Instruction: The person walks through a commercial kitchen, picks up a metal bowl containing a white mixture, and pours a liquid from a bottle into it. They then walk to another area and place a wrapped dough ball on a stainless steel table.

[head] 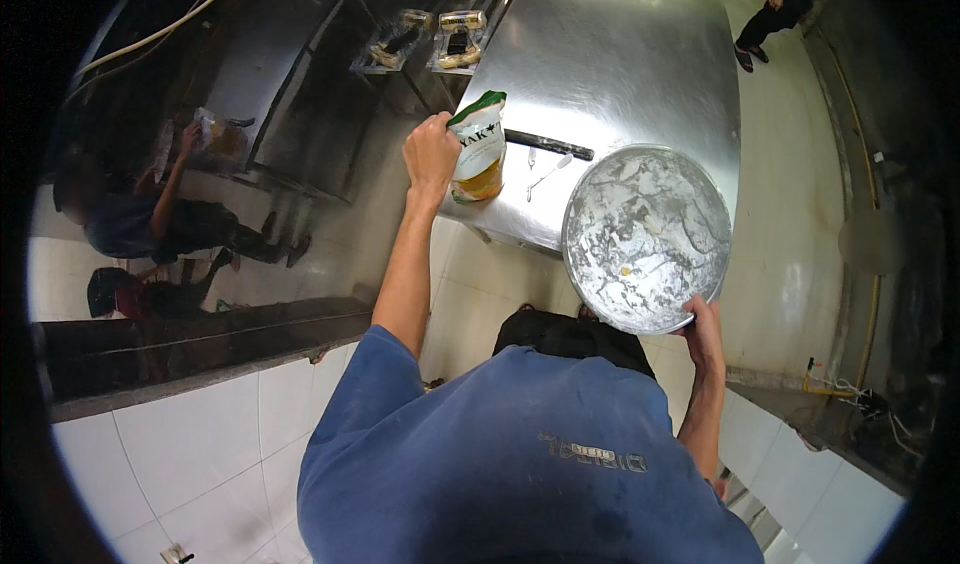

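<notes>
My left hand grips the top corner of a green, white and yellow plastic pouch, which stands upright at the left edge of the steel table. My right hand holds the near rim of a large round metal pan, its inner surface smeared with white powder and bearing a small yellow bit. The pan is over the table's near right corner and juts past the edge. Between pouch and pan lie a dark rod dusted white and small slender utensils, whose kind I cannot tell.
Two clear-wrapped packages rest on a rack left of the table. Another person stands at the far right, past the table. A glossy dark panel on the left reflects people. Pipes and cables run along the right wall.
</notes>
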Demonstrator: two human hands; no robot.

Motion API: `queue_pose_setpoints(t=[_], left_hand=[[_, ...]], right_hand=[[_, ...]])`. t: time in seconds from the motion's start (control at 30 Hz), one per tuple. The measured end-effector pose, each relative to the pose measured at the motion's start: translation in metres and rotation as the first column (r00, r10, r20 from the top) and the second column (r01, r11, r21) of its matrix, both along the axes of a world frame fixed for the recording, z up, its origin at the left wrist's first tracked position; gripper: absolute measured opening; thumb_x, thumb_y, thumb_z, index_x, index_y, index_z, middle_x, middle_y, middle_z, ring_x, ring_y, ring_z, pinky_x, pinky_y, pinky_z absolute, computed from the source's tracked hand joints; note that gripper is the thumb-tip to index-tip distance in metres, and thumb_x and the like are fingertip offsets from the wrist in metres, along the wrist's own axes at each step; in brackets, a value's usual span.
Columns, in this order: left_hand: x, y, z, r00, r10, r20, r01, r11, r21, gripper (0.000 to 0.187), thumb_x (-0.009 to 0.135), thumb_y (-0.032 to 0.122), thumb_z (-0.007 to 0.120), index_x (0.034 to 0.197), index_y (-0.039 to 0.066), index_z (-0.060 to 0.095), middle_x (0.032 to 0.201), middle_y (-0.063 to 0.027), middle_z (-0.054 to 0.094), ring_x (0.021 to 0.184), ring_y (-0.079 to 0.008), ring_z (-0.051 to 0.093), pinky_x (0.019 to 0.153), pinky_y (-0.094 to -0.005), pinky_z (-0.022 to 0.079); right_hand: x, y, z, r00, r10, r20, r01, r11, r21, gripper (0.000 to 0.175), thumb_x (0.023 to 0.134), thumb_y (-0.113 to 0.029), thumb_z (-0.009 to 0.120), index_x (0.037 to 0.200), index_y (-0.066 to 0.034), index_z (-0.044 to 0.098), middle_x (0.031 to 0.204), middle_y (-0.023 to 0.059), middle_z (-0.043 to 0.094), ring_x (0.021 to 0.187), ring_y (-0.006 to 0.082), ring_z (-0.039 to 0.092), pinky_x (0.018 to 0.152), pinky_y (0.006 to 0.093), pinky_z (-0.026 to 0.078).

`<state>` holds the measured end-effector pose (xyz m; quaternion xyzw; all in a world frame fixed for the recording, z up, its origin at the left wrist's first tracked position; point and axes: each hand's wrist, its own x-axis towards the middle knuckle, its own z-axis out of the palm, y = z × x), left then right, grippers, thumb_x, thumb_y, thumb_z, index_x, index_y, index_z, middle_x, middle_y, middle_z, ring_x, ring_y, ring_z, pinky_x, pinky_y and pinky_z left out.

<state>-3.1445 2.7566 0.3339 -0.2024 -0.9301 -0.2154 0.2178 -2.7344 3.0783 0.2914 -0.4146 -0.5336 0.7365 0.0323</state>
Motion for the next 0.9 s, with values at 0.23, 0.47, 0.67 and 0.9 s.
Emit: queue_pose_setpoints(t=[0.23,0.47,0.67,0.9], left_hand=[[-0.003,0.009,0.017,0.997,-0.003,0.083,0.007,0.999,-0.039,0.023,0.081,0.021,0.064,0.093,0.003,0.069,0.091,-0.0223,0.072,0.085,-0.0448,0.070,0.075,-0.0545,0.057],[-0.007,-0.001,0.020,0.992,0.030,0.125,-0.013,0.990,-0.142,0.038,0.081,0.032,0.072,0.103,0.002,0.072,0.095,-0.0240,0.074,0.087,-0.0422,0.073,0.076,-0.0516,0.059],[-0.010,0.013,0.043,0.986,0.027,0.162,0.003,0.984,-0.178,0.034,0.080,0.032,0.075,0.093,0.001,0.070,0.091,-0.0227,0.074,0.086,-0.0431,0.073,0.075,-0.0528,0.058],[-0.033,0.035,0.056,0.982,0.005,0.190,0.027,0.986,-0.166,0.042,0.081,0.041,0.078,0.092,0.001,0.071,0.089,-0.0212,0.075,0.084,-0.0419,0.073,0.075,-0.0514,0.058]], right_hand=[[-0.001,0.006,0.020,0.993,-0.006,0.117,0.006,1.000,0.000,0.050,0.079,-0.015,0.054,0.124,0.0067,0.055,0.101,0.0158,0.068,0.076,0.0252,0.072,0.054,0.0392,0.062],[0.002,-0.003,-0.006,0.997,0.000,-0.082,0.000,1.000,-0.008,0.051,0.081,-0.016,0.052,0.125,0.0094,0.053,0.103,0.0171,0.068,0.075,0.0260,0.072,0.057,0.0395,0.064],[-0.002,-0.003,0.007,1.000,0.005,-0.006,-0.005,1.000,-0.007,0.058,0.080,-0.017,0.053,0.131,0.0078,0.050,0.106,0.0183,0.068,0.079,0.0264,0.073,0.059,0.0405,0.065],[-0.007,0.008,0.021,1.000,0.016,-0.021,-0.016,1.000,-0.020,0.059,0.080,-0.018,0.052,0.134,0.0068,0.049,0.108,0.0192,0.069,0.080,0.0266,0.074,0.057,0.0384,0.065]])
